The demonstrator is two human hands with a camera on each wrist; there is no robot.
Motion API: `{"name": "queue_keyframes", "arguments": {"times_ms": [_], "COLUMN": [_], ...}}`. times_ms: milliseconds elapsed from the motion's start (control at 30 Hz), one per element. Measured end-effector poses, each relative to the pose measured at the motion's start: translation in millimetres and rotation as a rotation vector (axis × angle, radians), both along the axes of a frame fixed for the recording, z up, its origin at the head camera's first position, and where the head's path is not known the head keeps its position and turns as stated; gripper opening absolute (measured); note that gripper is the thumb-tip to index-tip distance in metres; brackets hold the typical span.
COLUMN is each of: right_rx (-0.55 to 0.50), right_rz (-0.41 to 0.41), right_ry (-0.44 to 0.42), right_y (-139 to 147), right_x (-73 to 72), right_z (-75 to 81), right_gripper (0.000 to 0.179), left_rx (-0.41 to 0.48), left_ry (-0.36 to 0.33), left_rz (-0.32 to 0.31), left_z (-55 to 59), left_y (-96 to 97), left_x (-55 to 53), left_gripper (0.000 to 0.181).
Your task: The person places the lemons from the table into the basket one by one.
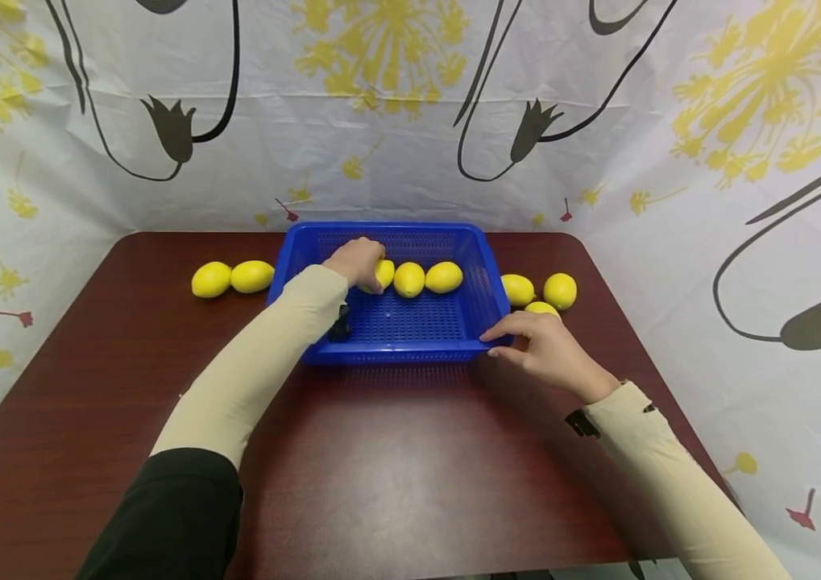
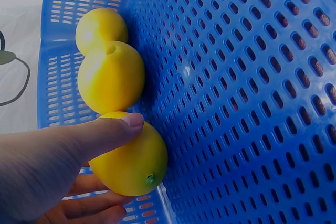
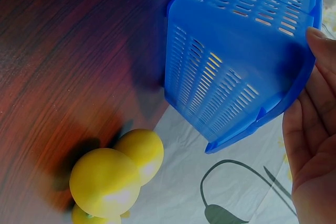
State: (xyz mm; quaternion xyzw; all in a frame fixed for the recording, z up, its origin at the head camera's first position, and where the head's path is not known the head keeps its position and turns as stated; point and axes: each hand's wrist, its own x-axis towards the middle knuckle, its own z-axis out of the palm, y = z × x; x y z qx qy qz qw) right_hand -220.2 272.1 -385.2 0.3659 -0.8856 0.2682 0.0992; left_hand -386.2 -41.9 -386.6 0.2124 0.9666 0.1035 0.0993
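Inside the blue plastic basket [image 1: 410,321], my left hand [image 1: 356,262] grips a lemon [image 2: 137,163], its thumb across the top and its fingers around the far side. Two more lemons, a middle one [image 1: 408,279] and a right one [image 1: 444,277], lie in a row beside it along the basket's back side. My right hand [image 1: 542,348] pinches the basket's rim at the near right corner, as the right wrist view also shows, with the thumb on one side and fingers on the other.
Left of the basket, two lemons [image 1: 232,278] lie side by side on the dark red-brown wooden table [image 1: 381,459]. Three more, among them one lemon [image 1: 560,291], sit close together past its right side. Patterned white cloth [image 1: 410,177] hangs behind and along the sides.
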Motion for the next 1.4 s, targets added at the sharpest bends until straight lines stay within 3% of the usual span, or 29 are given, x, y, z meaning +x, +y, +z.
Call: {"name": "queue_keyframes", "arguments": {"times_ms": [433, 600, 1000, 1400], "right_rx": [-0.001, -0.003, -0.002, 0.010], "right_rz": [0.005, 0.006, 0.002, -0.015], "right_ry": [-0.001, -0.009, -0.033, -0.046], "right_y": [0.2, 0.3, -0.4, -0.3], "right_x": [-0.2, 0.1, 0.8, 1.5], "right_z": [1.6, 2.2, 2.9, 4.4], "right_gripper": [0.026, 0.026, 0.025, 0.026], "left_rx": [0.019, 0.025, 0.003, -0.037], "left_ry": [-0.006, -0.017, -0.028, -0.039], "left_rz": [-0.007, -0.002, -0.039, -0.080], "left_z": [9.3, 19.6, 41.9, 72.7], "left_y": [-5.3, -6.8, -13.7, -19.4], "left_x": [-0.6, 3.1, 3.0, 7.7], "left_gripper": [0.054, 0.062, 0.063, 0.061]}}
